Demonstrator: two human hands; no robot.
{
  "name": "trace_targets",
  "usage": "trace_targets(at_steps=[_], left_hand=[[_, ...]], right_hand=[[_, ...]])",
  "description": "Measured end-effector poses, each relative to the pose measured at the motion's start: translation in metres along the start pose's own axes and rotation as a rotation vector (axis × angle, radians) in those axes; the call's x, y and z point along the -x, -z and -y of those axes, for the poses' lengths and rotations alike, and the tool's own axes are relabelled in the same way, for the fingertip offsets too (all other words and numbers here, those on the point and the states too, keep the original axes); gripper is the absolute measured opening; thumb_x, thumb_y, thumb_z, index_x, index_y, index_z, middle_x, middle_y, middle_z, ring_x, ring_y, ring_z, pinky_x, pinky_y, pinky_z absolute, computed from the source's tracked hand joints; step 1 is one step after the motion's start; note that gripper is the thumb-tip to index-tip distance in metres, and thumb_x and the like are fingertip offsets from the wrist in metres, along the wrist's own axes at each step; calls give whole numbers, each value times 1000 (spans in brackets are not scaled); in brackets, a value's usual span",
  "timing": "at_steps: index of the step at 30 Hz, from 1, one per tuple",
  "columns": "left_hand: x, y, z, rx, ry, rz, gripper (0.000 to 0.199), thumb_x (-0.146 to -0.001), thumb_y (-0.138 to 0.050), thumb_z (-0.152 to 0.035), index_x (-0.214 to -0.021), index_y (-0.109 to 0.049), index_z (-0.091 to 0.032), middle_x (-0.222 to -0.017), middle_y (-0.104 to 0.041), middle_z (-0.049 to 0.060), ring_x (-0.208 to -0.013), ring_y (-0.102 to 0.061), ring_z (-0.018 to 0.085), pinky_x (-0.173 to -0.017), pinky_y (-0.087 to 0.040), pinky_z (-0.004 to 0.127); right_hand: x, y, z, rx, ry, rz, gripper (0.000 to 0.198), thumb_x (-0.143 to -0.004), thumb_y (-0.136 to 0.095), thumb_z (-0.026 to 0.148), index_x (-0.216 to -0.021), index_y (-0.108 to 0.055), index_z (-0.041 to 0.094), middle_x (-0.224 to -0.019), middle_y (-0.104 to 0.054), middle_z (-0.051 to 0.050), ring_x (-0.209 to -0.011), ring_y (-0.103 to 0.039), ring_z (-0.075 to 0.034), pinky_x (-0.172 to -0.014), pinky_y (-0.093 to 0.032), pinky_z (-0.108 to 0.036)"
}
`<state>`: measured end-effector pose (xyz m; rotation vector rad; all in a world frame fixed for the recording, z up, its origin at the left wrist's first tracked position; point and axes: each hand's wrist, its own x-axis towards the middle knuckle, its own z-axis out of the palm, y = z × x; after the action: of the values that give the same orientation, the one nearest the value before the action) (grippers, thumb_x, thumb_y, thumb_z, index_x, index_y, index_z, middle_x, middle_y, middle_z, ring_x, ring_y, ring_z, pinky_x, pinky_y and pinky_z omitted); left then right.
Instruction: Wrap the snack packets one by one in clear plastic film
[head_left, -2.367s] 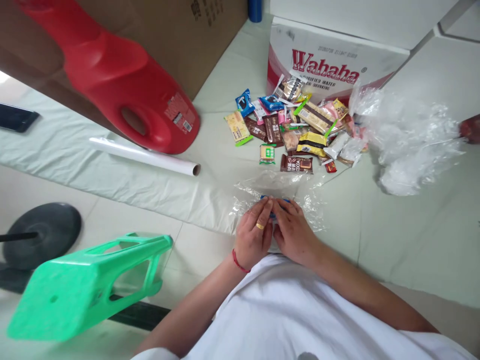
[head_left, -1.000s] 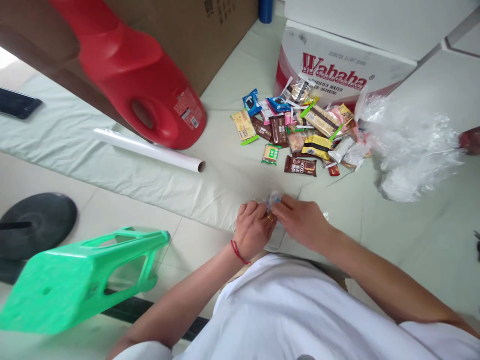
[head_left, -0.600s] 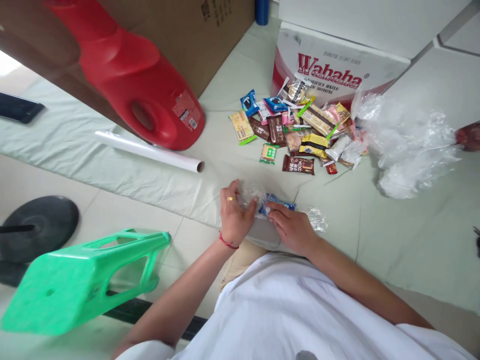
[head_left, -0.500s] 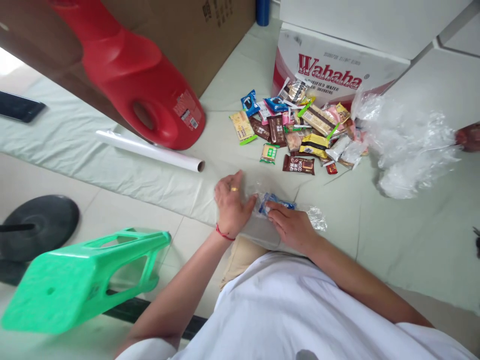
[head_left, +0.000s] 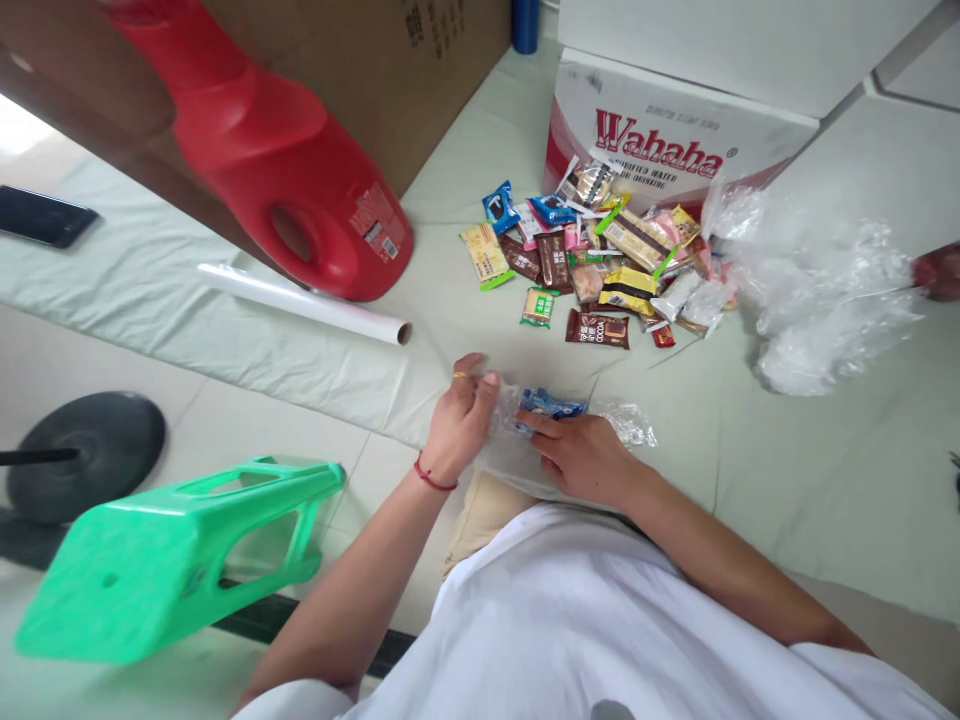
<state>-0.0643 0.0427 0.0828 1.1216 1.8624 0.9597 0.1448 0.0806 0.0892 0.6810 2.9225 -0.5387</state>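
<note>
Currently, your right hand point(head_left: 589, 458), nearer and loosely spread, is touching the blue packet point(head_left: 553, 402), whose long axis is running sideways, while your left hand point(head_left: 461, 415), curled, grip unclear, is lying leftward beside clear plastic point(head_left: 634, 425).

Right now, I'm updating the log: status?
Left hand at clear wrap, grip uncertain. Right fingers on blue packet. Snack pile beyond, apart from both hands.
</note>
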Motion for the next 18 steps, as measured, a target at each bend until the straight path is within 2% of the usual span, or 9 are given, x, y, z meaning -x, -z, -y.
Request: trace_targets(at_steps=[2, 3, 4, 6, 8, 10, 12, 15, 18], left_hand=[[5, -5, -4, -175, -15, -55, 83, -86, -62, -63, -152, -42, -16, -111, -74, 13, -89, -70, 27, -73, -50, 36], [7, -7, -3, -250, -3, -75, 89, -80, -69, -61, -152, -44, -14, -108, -74, 13, -88, -70, 27, -71, -49, 35], [7, -8, 0, -298, 22, -72, 85, -77, -73, -57, -146, -51, -13, -99, -74, 11, -84, -69, 27, -68, -47, 33], [6, -5, 8, -299, 77, -16, 54, -79, -69, -48, -120, -69, -14, -76, -69, 4, -70, -63, 22, -61, -43, 30], [3, -1, 16, -222, 111, 15, 30, -82, -62, -42, -93, -74, -18, -63, -63, 0, -61, -57, 17, -59, -41, 27], [3, 3, 19, -149, 125, -30, 24, -81, -63, -41, -82, -73, -19, -62, -63, -2, -59, -55, 15, -58, -41, 26], [6, 3, 15, -117, 98, -133, 20, -80, -67, -38, -83, -72, -19, -64, -64, -2, -59, -55, 14, -59, -43, 26], [17, -9, 3, -111, -110, -220, 14, -85, -66, -31, -86, -73, -20, -71, -67, 0, -61, -57, 13, -62, -48, 26], [28, -31, -4, -136, -396, -131, 17, -94, -58, -23, -93, -75, -20, -88, -71, 5, -74, -65, 14, -71, -56, 28]], right_hand=[[-1, 0, 1, 4, 1, -1, 24, -96, -55, 20, -107, -76, 18, -159, -54, -9, -96, -76, -22, -77, -57, -36], [-1, 0, 1, 1, -2, -7, 24, -96, -55, 20, -108, -76, 18, -159, -54, -9, -97, -76, -22, -77, -57, -36], [0, 0, 1, -7, -6, -15, 24, -96, -55, 19, -108, -76, 18, -159, -54, -9, -98, -76, -22, -78, -57, -36], [2, -1, 1, -48, -7, -51, 27, -96, -55, 19, -115, -75, 18, -158, -56, -9, -101, -75, -22, -80, -57, -36], [7, -3, 0, -114, 15, -126, 33, -98, -54, 20, -126, -71, 20, -156, -57, -9, -111, -74, -22, -84, -56, -35], [12, -7, -3, -176, 54, -220, 38, -101, -52, 22, -136, -66, 20, -155, -59, -10, -122, -70, -21, -89, -55, -36], [16, -12, -7, -205, 84, -281, 37, -103, -50, 20, -137, -65, 19, -154, -59, -12, -125, -68, -22, -92, -54, -39], [17, -21, -11, -228, 96, -284, 37, -104, -48, 17, -135, -66, 16, -153, -59, -15, -126, -68, -24, -94, -53, -43], [15, -25, -13, -290, 76, -256, 36, -102, -50, 16, -132, -68, 17, -149, -62, -17, -127, -66, -26, -98, -53, -46]])
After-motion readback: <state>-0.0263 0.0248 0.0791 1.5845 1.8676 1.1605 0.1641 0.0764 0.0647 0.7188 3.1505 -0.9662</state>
